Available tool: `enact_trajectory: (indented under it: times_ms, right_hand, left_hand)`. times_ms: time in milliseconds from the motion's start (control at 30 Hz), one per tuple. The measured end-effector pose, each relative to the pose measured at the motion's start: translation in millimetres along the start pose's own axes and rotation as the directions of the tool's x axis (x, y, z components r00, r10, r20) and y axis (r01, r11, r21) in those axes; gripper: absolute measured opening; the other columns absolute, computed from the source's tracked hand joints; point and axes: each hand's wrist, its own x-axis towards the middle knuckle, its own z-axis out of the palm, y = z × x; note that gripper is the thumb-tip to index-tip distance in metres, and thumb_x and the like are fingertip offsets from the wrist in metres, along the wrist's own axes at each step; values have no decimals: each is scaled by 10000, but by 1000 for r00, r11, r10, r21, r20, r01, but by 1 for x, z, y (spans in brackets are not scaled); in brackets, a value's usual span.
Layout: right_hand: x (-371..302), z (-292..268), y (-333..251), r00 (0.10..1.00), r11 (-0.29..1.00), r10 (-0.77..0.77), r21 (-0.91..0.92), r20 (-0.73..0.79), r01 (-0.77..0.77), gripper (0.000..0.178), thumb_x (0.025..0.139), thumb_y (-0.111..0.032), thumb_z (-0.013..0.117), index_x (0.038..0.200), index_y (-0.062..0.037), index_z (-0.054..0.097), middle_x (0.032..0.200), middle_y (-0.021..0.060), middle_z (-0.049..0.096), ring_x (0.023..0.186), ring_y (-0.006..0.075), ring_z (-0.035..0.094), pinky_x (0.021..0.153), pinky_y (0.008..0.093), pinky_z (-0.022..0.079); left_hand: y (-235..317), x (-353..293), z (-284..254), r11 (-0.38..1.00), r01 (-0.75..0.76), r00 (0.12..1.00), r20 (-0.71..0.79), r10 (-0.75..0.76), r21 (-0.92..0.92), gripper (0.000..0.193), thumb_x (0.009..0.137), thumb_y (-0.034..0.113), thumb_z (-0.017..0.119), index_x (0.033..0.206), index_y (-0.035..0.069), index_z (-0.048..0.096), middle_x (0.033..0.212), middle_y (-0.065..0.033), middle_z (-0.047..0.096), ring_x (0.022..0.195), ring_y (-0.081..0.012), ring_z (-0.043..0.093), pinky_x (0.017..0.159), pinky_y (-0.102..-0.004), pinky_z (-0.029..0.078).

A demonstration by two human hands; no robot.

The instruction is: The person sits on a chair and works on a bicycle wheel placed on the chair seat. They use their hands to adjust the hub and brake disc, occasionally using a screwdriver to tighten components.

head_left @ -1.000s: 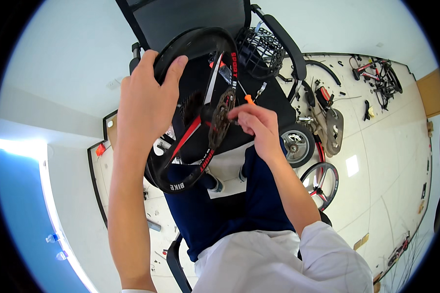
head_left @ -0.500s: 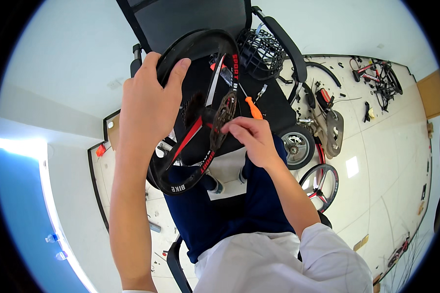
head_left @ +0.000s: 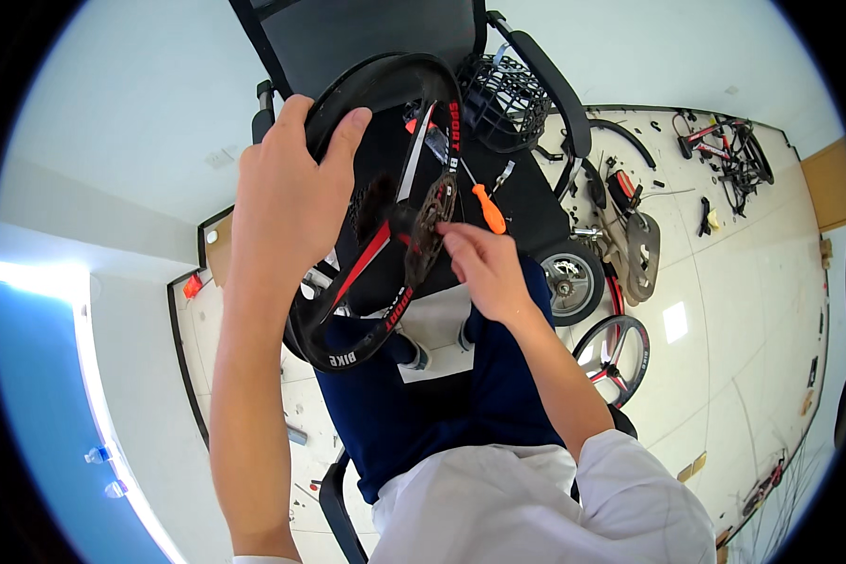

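Observation:
A black bicycle wheel (head_left: 359, 263) with red and white spokes stands tilted between my thighs and the black chair in front of me. My left hand (head_left: 296, 188) grips its tyre at the upper left, thumb on one side and fingers hidden behind. On the wheel's right side sits a dark brake disc (head_left: 430, 242) with cut-out holes. Close to the disc's centre, by the hub, my right hand (head_left: 491, 271) is closed in a pinch. Whatever its fingertips hold is too small or hidden to name. An orange-handled screwdriver (head_left: 489, 209) lies on the chair seat just beyond that hand.
A black basket (head_left: 506, 103) rests on the chair (head_left: 526, 193) by its right armrest. On the tiled floor to the right are a small wheel (head_left: 571, 282), a three-spoke wheel (head_left: 614, 362), a curved black strip (head_left: 628, 139), a bicycle frame (head_left: 724, 146) and scattered parts.
My right hand's fingertips have shifted slightly up, closer to the hub. The left hand and the wheel have hardly moved.

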Motion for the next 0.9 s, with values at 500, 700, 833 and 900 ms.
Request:
enact_trajectory:
  times_ms: [500, 700, 833, 900]
  right_hand:
    - [10, 8, -12, 989, 965, -115, -249, -95, 88, 141, 860, -118, 712, 870, 16, 670, 516, 25, 502, 444, 90, 408, 470, 264, 336]
    - [9, 6, -13, 988, 964, -119, -250, -97, 92, 100, 838, -77, 710, 884, 3, 672, 496, 23, 458, 438, 103, 408, 471, 277, 351]
    - [12, 8, -6, 975, 930, -204, -327, -84, 166, 110, 829, -77, 717, 905, -10, 674, 489, 24, 433, 429, 120, 399, 470, 278, 346]
    - [13, 7, -7, 971, 925, -224, -331, -85, 185, 111, 828, -86, 723, 896, -13, 674, 484, 26, 422, 423, 131, 396, 467, 282, 341]
  left_hand:
    - [-3, 2, 0, 999, 7, 1000, -6, -7, 37, 480, 963, 458, 575, 1065, -9, 614, 806, -147, 692, 812, -329, 641, 770, -436, 506]
    - [-1, 2, -3, 998, 56, 998, 27, -56, -5, 471, 961, 456, 577, 1033, -7, 615, 791, -149, 687, 822, -333, 639, 769, -435, 503]
    - [-5, 3, 1, 1000, -3, 1000, -20, 3, 31, 463, 962, 447, 580, 1036, -8, 617, 784, -152, 686, 774, -325, 646, 748, -427, 507]
    - [-4, 2, -1, 1000, 4, 1000, 1, -4, -4, 461, 962, 442, 581, 1049, -9, 618, 779, -154, 686, 744, -319, 648, 735, -421, 509]
